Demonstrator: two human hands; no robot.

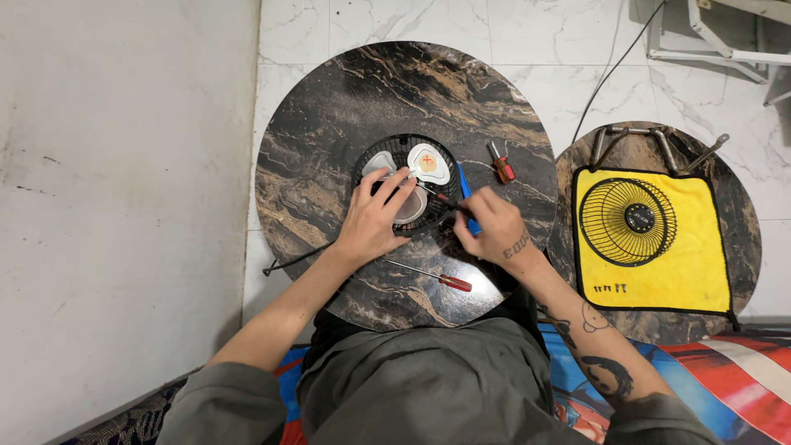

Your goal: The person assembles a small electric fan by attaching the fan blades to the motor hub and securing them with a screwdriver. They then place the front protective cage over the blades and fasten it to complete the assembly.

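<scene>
Dark marbled round table (329, 124), black with brown veins, carrying small black fan (405, 183) laid flat near its middle, front grille off, pale translucent blades (429, 163) exposed. Left hand (375, 216) spread flat over fan's near-left part, fingers pressing on blades and hub, palm on rim; not clenched, gripping nothing, just bearing down. Right hand (488, 224) just right of fan, closed around blue-handled screwdriver (467, 202), thin shaft angled up-left toward fan centre; tip contact too small to tell. Black cord (298, 258) trailing from fan off table's left edge. Short red-handled screwdriver (500, 166) lying right of fan, apart from both hands. Long red-handled screwdriver (430, 275) lying near table's front edge, between the forearms, untouched. Second round table (741, 222) to the right, well apart, with yellow cloth (700, 264) spread on it; black wire grille (628, 221) resting on cloth, row of small dark screws (610, 288) below it at cloth's lower left. Metal pliers-like tools (634, 142) at far edge of that table. White tiled floor (577, 41) behind, grey wall (124, 165) left.
</scene>
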